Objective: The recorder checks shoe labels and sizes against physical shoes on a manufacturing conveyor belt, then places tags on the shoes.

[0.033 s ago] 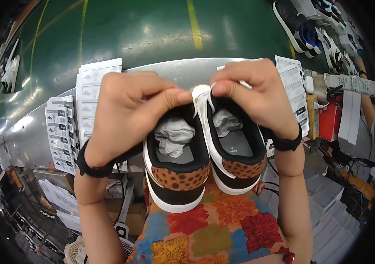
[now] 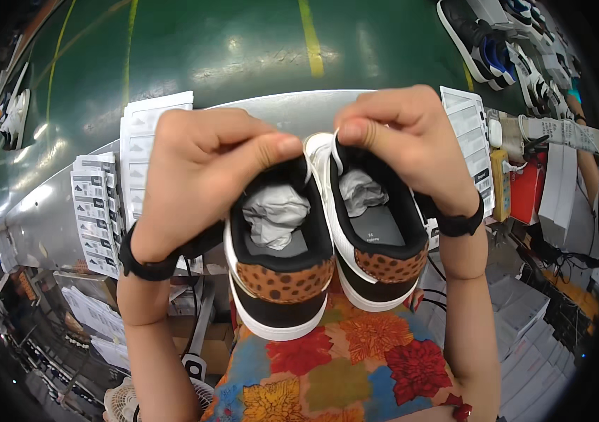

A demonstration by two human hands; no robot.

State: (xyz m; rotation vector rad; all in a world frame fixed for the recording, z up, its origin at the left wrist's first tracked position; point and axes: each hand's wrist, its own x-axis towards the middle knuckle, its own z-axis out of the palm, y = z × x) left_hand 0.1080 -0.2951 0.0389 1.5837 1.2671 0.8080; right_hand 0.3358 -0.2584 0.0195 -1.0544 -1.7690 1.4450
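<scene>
A pair of low sneakers is in front of me, heels toward me, with white soles, black linings and brown black-spotted heel patches. Over the front of the left sneaker (image 2: 280,285), my left hand (image 2: 204,169) is pinched closed, thumb against fingers, near the tongue. My right hand (image 2: 408,144) pinches at the front opening of the right sneaker (image 2: 387,271), beside a white edge or lace. What exactly lies between the fingertips is partly hidden. Crumpled paper (image 2: 275,214) fills the left sneaker's front, and a second paper wad (image 2: 363,191) sits in the right one.
Printed label sheets (image 2: 92,218) stand at the left of the metal table (image 2: 39,204), and more sheets (image 2: 465,133) at the right. Beyond is a green surface (image 2: 243,42) with yellow lines. Other shoes (image 2: 475,49) lie far right, near a red box (image 2: 526,190).
Both hands have shifted up slightly, the left also a little to the left. The left sneaker's opening has moved slightly left. Both pinches stay closed.
</scene>
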